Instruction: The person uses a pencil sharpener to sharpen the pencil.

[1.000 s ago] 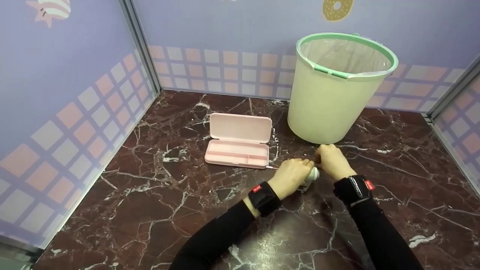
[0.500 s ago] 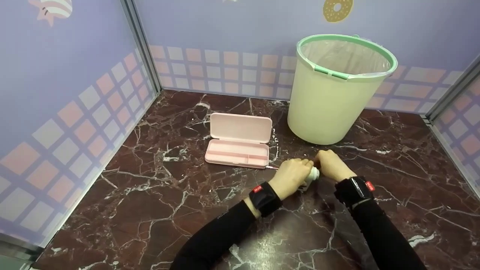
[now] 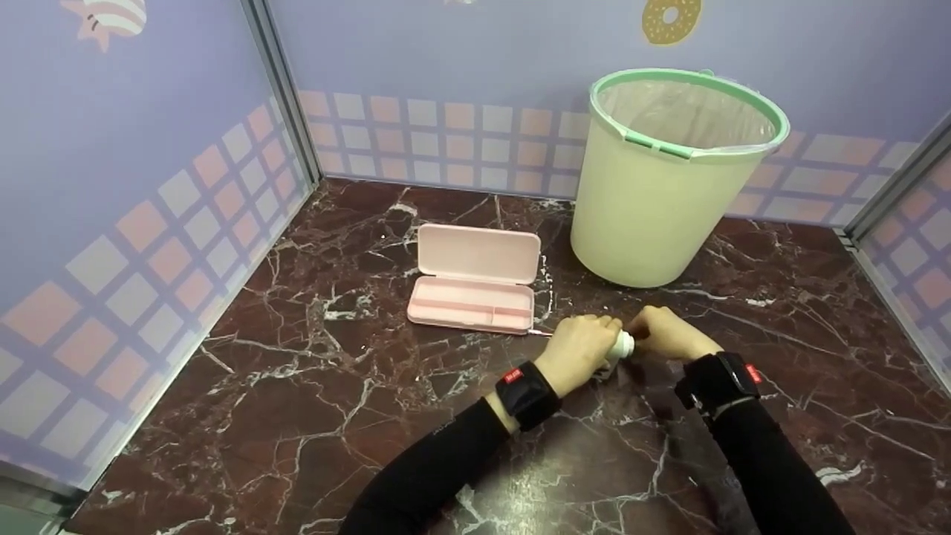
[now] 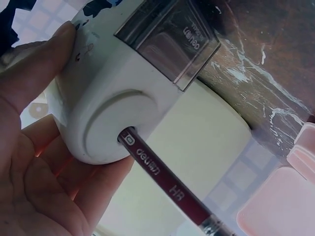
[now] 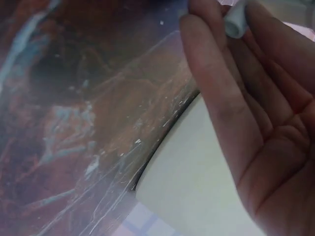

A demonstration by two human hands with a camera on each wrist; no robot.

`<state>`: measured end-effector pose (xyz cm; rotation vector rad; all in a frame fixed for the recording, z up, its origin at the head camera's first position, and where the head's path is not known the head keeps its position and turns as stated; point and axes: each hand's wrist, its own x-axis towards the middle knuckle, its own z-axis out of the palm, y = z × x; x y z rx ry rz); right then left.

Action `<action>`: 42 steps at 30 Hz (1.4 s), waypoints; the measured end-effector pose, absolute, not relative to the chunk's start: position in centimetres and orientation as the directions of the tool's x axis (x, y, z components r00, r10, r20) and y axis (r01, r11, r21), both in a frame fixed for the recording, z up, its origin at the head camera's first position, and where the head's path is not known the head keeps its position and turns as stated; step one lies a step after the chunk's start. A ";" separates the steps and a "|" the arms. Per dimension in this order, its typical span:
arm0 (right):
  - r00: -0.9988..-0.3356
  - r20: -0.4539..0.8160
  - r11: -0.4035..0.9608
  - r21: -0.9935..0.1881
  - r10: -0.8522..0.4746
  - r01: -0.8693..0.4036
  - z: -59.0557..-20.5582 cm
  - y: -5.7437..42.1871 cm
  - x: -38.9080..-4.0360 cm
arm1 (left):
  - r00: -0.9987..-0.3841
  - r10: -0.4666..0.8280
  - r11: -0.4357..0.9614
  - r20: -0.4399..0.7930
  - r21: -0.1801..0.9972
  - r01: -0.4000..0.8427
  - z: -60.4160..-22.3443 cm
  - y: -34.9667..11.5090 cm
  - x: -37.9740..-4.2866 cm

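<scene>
Pencil sharpener sat in the left hand, a pencil in its hole

In the head view, the sharpener was right of the middle of the table, mostly hidden by the left hand that gripped it; whether its base met the tabletop could not be told. The right hand was just beside the sharpener's right end, its fingertips hidden. The bin stood close beyond both hands, a narrow strip of table between its base and the right knuckles. To the left, the open pencil case had its near right corner next to the pencil's outer end; whether the two touched was unclear. Wide stretches of tabletop ran from the case to the left wall and from the right wrist to the right wall.

In the left wrist view, the thumb along one side and the fingers beneath held the white body. The dark red pencil, marked HB, ran from the round hole to the lower edge of the view, which cut it off. A clear drawer jutted from the sharpener's side.

In the right wrist view, thumb and fingers pinched a small pale knob. The bin's side showed past the fingers, with bare tabletop beside it.
</scene>
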<state>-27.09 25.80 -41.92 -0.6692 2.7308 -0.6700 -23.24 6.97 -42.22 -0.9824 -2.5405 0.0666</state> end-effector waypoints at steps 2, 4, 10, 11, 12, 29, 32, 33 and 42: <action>-0.864 -0.152 0.796 -0.491 -0.480 -0.355 -42.0 25.8 -27.0 | -0.670 0.651 0.753 0.356 -0.188 0.631 -42.2 7.0 -23.3; -0.865 -0.168 0.806 -0.479 -0.472 -0.347 -42.1 25.7 -26.9 | -0.678 0.649 0.755 0.346 -0.180 0.631 -42.3 7.0 -23.3; -0.840 -0.206 0.807 -0.461 -0.502 -0.369 -41.9 25.6 -26.1 | -0.693 0.642 0.760 0.328 -0.150 0.633 -42.3 7.0 -23.3; -0.827 -0.218 0.797 -0.475 -0.518 -0.374 -41.8 25.6 -25.8 | -0.695 0.641 0.761 0.327 -0.151 0.631 -42.3 7.0 -23.3; -0.810 -0.229 0.781 -0.496 -0.539 -0.379 -41.7 25.6 -25.6 | -0.697 0.640 0.763 0.325 -0.153 0.628 -42.3 7.0 -23.4; -0.768 -0.169 0.689 -0.587 -0.617 -0.424 -40.1 26.1 -22.6 | -0.710 0.610 0.790 0.351 -0.197 0.581 -42.1 7.4 -23.2; -0.769 -0.166 0.687 -0.591 -0.617 -0.423 -39.7 26.1 -22.3 | -0.710 0.602 0.796 0.365 -0.201 0.571 -42.1 7.5 -23.1; -0.769 -0.163 0.686 -0.588 -0.619 -0.428 -39.6 26.0 -22.2 | -0.708 0.600 0.797 0.372 -0.201 0.570 -42.1 7.5 -23.0; -0.773 -0.124 0.684 -0.566 -0.622 -0.460 -38.7 26.1 -21.8 | -0.688 0.614 0.785 0.388 -0.209 0.583 -42.3 7.7 -23.1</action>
